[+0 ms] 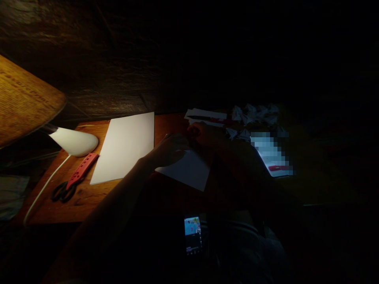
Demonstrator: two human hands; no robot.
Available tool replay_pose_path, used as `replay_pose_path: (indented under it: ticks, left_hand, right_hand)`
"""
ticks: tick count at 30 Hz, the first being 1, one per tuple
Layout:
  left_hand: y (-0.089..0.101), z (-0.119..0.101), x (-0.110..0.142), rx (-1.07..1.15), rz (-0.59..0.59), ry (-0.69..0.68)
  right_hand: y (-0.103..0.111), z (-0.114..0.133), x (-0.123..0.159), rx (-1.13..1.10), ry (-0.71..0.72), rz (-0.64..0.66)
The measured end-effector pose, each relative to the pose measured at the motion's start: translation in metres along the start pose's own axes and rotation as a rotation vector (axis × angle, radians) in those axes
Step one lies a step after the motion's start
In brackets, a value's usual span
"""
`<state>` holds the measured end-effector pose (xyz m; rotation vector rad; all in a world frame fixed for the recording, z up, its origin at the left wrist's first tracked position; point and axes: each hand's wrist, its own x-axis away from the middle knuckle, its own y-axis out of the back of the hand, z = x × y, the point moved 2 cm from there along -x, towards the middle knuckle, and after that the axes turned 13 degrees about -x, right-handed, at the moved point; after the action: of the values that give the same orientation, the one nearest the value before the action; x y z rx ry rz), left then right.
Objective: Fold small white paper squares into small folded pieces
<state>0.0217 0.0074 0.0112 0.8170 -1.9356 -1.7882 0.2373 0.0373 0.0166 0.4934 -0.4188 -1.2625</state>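
Observation:
The scene is very dark, lit by a lamp at the left. My left hand rests on a small white sheet of paper on the wooden table, its fingers curled at the sheet's upper edge. My right hand meets it at the same edge, fingers bent, in deep shadow. Both hands seem to pinch the paper, though the dimness hides the fingers' exact grip.
A larger white sheet lies to the left. Scissors in a red sheath and a white lamp with its cord sit at far left. Crumpled papers, more sheets and a lit screen lie right. A phone glows near me.

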Motion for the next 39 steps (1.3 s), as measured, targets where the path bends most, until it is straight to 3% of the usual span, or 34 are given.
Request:
replay_pose_path:
  ticks: [15,24,39]
  left_hand:
    - [0.001,-0.001,-0.001,-0.014,0.036,0.008]
    - [0.001,-0.003,0.002,-0.078,0.033,-0.002]
    - [0.001,-0.001,0.006,-0.069,0.012,0.019]
  right_hand:
    - [-0.003,-0.011,-0.004,-0.080,0.014,0.003]
    - [0.000,0.006,0.005,-0.026,-0.041,-0.012]
    - [0.002,-0.006,0.004,-0.030,0.027,0.015]
